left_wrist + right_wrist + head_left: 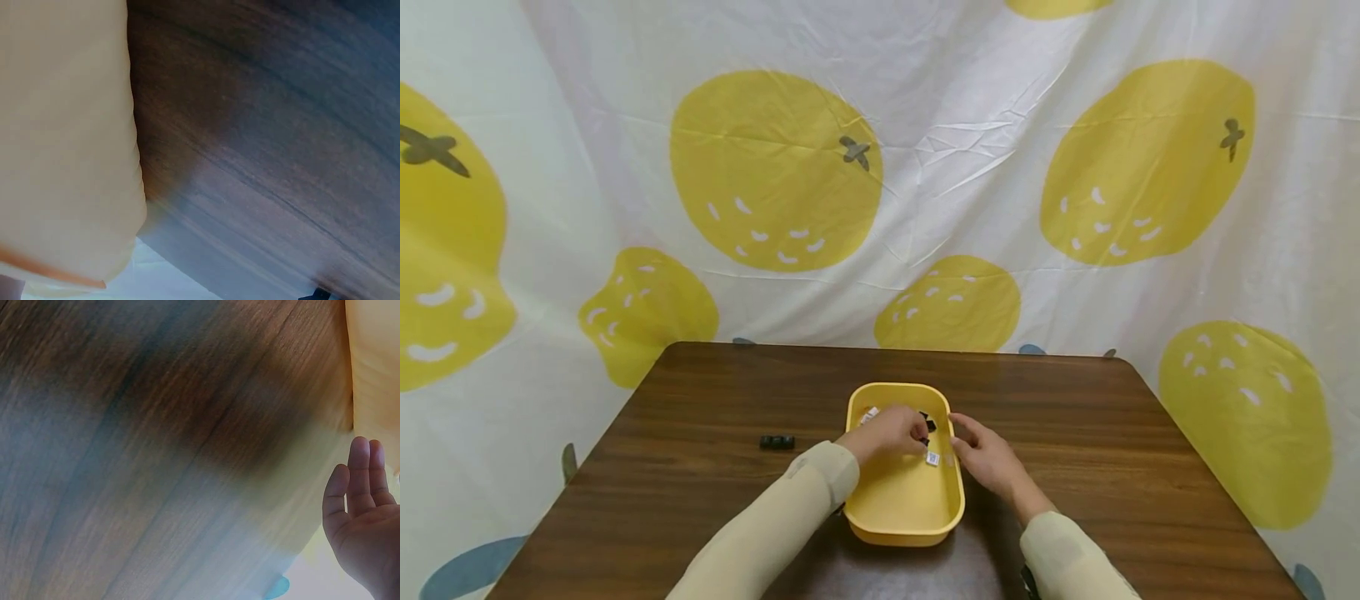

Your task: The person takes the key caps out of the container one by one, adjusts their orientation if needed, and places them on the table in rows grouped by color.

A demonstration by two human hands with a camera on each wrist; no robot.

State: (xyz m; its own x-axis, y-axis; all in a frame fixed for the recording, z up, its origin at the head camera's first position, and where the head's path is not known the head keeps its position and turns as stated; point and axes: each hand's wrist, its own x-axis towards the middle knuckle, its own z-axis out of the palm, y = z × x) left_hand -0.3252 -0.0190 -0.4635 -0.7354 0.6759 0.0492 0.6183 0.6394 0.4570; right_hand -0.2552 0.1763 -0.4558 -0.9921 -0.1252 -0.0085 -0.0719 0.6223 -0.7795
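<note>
Reaching into yellow tray (904,504), left hand (895,429), grip unclear, right hand (988,457) alongside, released

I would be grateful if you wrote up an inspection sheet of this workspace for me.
Surface: dark wood-grain table.
Job's things: yellow tray holding small white pieces and black pieces.
Clutter: one black item on the table, left of the tray.
Grips: left grip in the tray, fingers bent, hold unclear; right grip by the tray's right rim, fingers relaxed.
Cables: nothing seen.
Surroundings: white cloth with a yellow fruit print behind the table.
</note>
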